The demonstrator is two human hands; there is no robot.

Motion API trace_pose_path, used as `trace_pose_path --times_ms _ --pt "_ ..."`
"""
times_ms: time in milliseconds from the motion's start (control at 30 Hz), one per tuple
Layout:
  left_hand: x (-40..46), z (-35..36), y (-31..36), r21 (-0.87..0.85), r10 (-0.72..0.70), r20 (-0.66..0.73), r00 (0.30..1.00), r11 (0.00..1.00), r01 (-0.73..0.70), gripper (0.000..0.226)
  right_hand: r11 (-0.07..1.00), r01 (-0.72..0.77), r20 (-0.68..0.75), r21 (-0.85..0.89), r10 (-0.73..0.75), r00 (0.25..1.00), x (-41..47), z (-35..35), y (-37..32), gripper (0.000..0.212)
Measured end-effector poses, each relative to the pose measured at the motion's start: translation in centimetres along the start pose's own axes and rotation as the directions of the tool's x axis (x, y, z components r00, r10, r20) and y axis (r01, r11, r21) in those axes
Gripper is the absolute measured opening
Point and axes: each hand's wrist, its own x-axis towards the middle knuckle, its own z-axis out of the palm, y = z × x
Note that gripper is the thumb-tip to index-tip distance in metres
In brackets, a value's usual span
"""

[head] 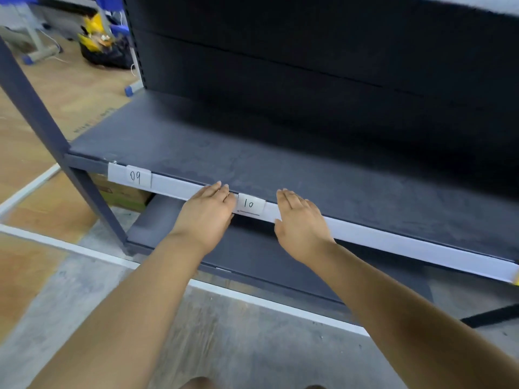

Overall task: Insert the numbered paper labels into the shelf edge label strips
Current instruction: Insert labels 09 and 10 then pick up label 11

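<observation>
A dark grey shelf unit (252, 153) fills most of the view, standing on a floor of grey concrete (84, 290) and wood-look panels. Along the front edge of its upper shelf runs a white label strip (393, 242), sloping down to the right. Both forearms reach in from below. The left hand (206, 213) lies flat on the strip, fingers straight and together, touching the left edge of the label marked "10" (250, 204). The right hand (300, 223) rests on the strip just right of that label, fingers straight, holding nothing. The "10" label sits in the strip between the two hands. A label marked "09" (138, 176) sits in the strip near its left end.
</observation>
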Motion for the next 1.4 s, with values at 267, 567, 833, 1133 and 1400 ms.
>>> trace_pose_path --times_ms 267,567,833,1133,1400 --pt "0.8 -10.4 5.8 0.033 0.17 -0.163 0.972 0.985 -0.167 0.044 0.998 -0.018 -0.186 -0.059 0.007 0.983 -6.1 -10.2 1.9 0.056" --pt "3.5 -22.7 13.1 0.098 0.326 -0.378 0.867 0.945 -0.313 0.042 0.983 -0.132 -0.36 -0.126 0.079 0.93 -14.0 -21.7 6.5 0.054" --pt "4.3 -32.0 18.7 0.062 0.25 -0.355 0.901 0.968 -0.244 0.036 0.948 -0.316 -0.446 -0.034 0.268 0.854 -21.7 -29.9 11.8 0.043" --pt "6.9 -34.4 21.6 -0.083 0.148 -0.306 0.94 0.98 -0.181 0.035 0.935 -0.353 -0.438 0.044 0.335 0.834 -22.5 -33.0 14.6 0.04" --pt "11.1 -32.9 20.5 -0.146 0.098 -0.213 0.972 0.981 -0.13 0.036 0.911 -0.361 -0.392 0.201 0.412 0.823 -16.4 -32.8 18.1 0.042"
